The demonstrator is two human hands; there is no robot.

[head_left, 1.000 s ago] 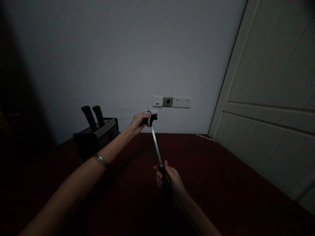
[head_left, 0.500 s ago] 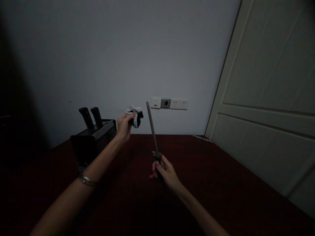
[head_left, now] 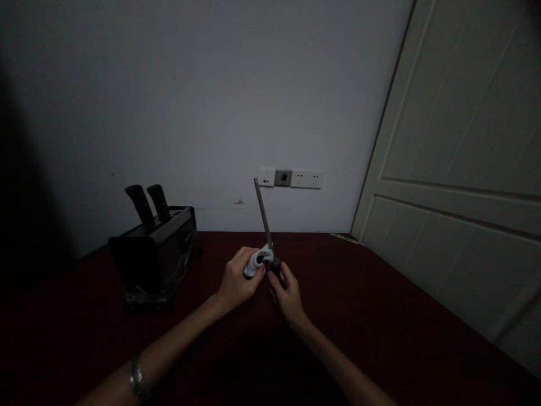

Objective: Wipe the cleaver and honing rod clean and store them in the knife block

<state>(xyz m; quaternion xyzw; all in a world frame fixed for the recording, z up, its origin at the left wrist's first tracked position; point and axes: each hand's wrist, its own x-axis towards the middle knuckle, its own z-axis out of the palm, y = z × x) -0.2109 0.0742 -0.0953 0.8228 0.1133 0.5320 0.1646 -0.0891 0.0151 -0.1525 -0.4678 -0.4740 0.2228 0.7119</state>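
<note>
A sharpening steel (head_left: 264, 215) with a grey rod and black handle points up and slightly left. My right hand (head_left: 287, 293) is closed round its handle. My left hand (head_left: 240, 279) grips a bunched white and black cloth (head_left: 255, 263), which lies against the base of the rod just above the guard. Part of the cloth is hidden by the fingers. To the left stands a dark knife block (head_left: 154, 248) with two black-handled knives (head_left: 147, 203) upright in its top.
The dark red table (head_left: 338, 293) meets a pale wall (head_left: 211, 101) behind. Wall sockets (head_left: 306, 179) sit low on that wall. A panelled door (head_left: 456, 169) rises along the right side. A thin strip (head_left: 345, 239) lies at the table's back right.
My left hand has come down and right from beside the knife block, bringing the cloth to the base of the steel's rod. My right hand still holds the handle.
</note>
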